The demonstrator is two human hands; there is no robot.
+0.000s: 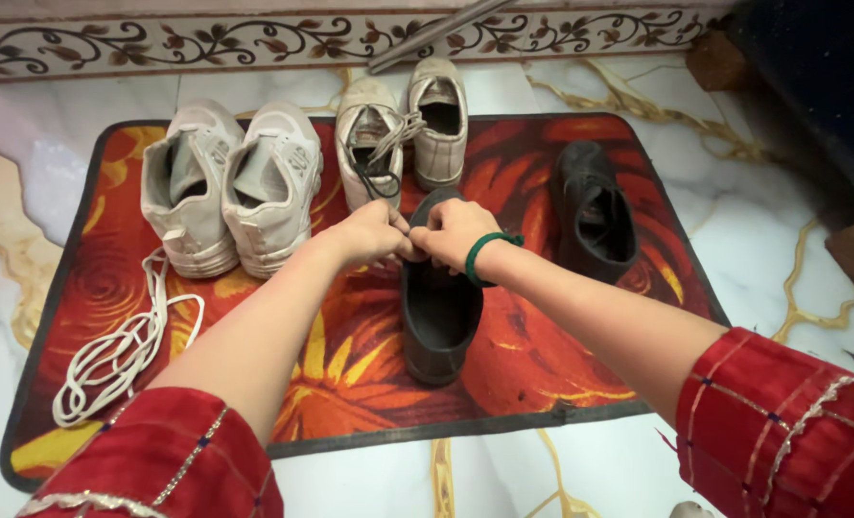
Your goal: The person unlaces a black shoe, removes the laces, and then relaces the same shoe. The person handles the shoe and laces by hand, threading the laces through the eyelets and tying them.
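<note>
together, left hand [369,235] and right hand [456,233] pinch closed over the black shoe [436,317], arms outstretched.

My left hand [371,233] and right hand [454,233] meet fingertip to fingertip, both closed in pinches, forearms converging.

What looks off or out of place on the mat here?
A loose white shoelace lies in a heap on the mat's left edge, out of any shoe. The big white sneakers beside it show no laces. The second dark shoe sits apart, angled away from the dark shoe under both hands.
</note>
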